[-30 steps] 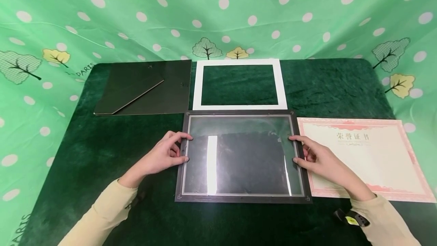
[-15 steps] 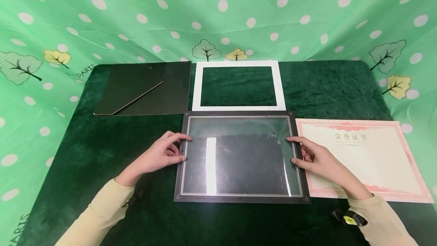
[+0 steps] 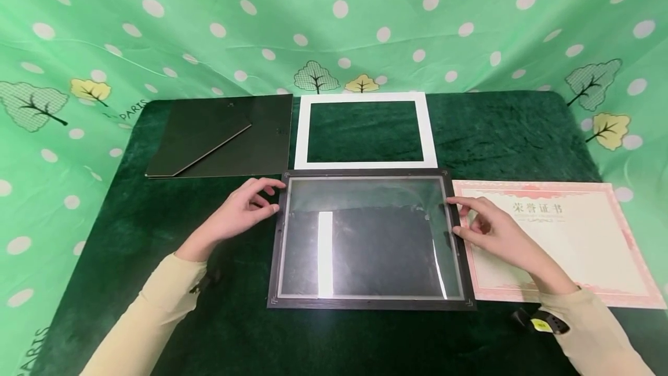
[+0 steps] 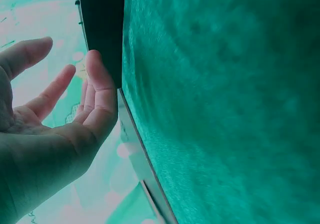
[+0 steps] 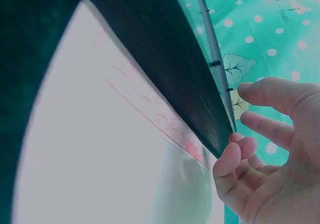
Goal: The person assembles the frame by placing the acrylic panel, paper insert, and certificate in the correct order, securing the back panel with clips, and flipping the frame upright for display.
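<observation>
A dark picture frame [image 3: 371,304] with a clear pane [image 3: 376,248] lies flat in the middle of the table in the head view. At its upper left side is my left hand [image 3: 242,210], its index fingertip at the frame's edge and its thumb held apart. In the left wrist view, curled outer fingers [image 4: 102,96] touch the frame's outer side. My right hand [image 3: 493,234] is at the right side, with index finger and thumb spread at the rim. Its lower fingers [image 5: 230,161] rest against the outer side in the right wrist view.
A pink-bordered certificate [image 3: 563,254] lies to the right, partly under my right hand. Behind the frame is a white mat border [image 3: 365,164]. A black backing board [image 3: 219,132] with a stand flap lies at the back left. Green patterned cloth [image 3: 334,33] hangs behind.
Both hands have slid away from me along the frame's sides, the left one more. Their fingertips have drawn back from the inner rim toward the outer edges. The frame stays in place.
</observation>
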Demonstrator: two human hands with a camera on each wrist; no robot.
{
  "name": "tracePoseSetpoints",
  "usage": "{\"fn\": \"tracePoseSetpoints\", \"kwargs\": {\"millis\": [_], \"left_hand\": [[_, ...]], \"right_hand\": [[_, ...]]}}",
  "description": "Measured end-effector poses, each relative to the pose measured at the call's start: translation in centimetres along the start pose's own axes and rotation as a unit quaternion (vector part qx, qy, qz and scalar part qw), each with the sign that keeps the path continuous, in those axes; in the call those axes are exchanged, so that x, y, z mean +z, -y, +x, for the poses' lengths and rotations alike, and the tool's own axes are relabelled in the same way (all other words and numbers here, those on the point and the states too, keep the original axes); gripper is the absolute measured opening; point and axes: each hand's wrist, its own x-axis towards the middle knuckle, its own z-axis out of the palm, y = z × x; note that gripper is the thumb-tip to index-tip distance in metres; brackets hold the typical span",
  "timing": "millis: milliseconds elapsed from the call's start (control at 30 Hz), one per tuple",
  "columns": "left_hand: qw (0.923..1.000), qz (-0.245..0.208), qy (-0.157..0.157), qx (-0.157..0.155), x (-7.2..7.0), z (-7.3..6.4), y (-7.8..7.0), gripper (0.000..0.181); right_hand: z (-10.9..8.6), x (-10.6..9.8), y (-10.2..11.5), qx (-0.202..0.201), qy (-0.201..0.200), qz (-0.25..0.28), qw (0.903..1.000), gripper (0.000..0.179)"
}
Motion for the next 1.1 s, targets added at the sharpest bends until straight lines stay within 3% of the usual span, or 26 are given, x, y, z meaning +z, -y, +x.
{"fn": "tracePoseSetpoints", "kwargs": {"millis": [300, 733, 1100], "left_hand": [[0.9990, 0.022, -0.023, 0.033, -0.1, 2.7, -0.8, 0.038], [0.9992, 0.024, -0.029, -0.011, -0.8, 7.3, -0.6, 0.040], [0.9969, -0.055, -0.030, -0.047, -1.5, 10.9, -0.6, 0.046]], "right_hand": [[2.1, -1.3, -0.2, -0.006, -0.018, 0.002, 0.9998, 0.055], [5.2, -2.7, -0.4, 0.020, -0.024, -0.007, 0.9995, 0.051], [8.6, -3.6, -0.9, 0.058, 0.002, -0.002, 0.9983, 0.053]]}}
